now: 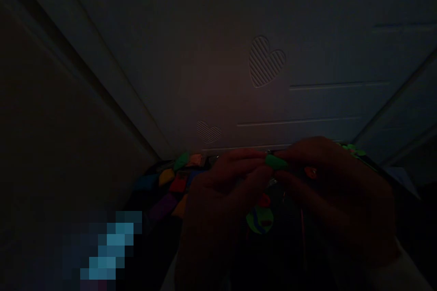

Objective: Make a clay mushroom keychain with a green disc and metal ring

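The view is very dark. A small lump of green modelling clay is pinched between the fingertips of both hands. My left hand closes on its left end, with thumb and fingers pressed together. From the other side, my right hand grips it between thumb and forefinger. Below the hands lies a round green clay disc with blue and dark red pieces on it. A red piece sits at its upper edge, partly behind my left hand. An orange-red piece shows beside my right fingers.
Several coloured clay pieces, including yellow, red and purple, lie left of my left hand. A thin stick lies below my right hand. Behind stands a pale panel with striped hearts. Light green shapes lie far right.
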The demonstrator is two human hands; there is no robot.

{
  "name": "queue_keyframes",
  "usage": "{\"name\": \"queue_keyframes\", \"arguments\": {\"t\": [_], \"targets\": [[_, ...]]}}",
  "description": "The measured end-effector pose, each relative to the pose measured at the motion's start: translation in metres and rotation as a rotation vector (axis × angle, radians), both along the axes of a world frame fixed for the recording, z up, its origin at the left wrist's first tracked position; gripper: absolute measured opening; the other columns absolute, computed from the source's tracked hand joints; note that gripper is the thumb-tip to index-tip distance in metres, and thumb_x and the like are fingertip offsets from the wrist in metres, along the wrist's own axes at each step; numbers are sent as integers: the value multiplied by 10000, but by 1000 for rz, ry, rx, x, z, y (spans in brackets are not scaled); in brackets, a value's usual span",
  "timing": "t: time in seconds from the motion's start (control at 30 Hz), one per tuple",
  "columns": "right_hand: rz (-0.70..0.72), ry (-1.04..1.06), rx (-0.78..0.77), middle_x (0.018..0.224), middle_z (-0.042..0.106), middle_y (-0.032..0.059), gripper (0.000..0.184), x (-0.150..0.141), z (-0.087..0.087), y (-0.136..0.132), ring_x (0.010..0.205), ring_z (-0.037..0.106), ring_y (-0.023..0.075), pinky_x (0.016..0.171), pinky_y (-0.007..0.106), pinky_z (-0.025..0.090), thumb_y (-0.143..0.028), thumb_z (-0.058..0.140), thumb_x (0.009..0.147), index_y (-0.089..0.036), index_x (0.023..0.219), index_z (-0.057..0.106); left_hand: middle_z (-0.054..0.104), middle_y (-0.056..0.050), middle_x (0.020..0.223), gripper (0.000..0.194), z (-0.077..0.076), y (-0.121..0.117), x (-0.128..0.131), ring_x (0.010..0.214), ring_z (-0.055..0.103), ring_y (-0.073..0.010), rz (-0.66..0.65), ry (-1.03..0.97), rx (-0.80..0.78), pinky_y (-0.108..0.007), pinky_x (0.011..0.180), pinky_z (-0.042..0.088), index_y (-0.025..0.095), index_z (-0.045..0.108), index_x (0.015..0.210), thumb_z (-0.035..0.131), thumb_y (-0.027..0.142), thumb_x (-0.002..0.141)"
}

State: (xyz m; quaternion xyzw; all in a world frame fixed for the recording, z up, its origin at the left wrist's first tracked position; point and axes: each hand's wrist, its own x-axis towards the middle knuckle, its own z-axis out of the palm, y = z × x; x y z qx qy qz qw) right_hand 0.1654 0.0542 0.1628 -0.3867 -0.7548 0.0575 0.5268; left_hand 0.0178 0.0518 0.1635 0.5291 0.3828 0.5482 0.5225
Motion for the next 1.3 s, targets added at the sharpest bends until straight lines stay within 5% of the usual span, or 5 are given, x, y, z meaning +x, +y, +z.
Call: {"name": "queue_keyframes", "arguments": {"t": [1.3], "targets": [[8,-79,-33,785,644,-37,145,7,3,-3,756,575,116,677,246,454,-202,609,777,-254,911,622,659,-3,875,58,-3,6,-5,800,606,-126,64,73,22,-175,692,490,208,696,755,660,241,725]]}}
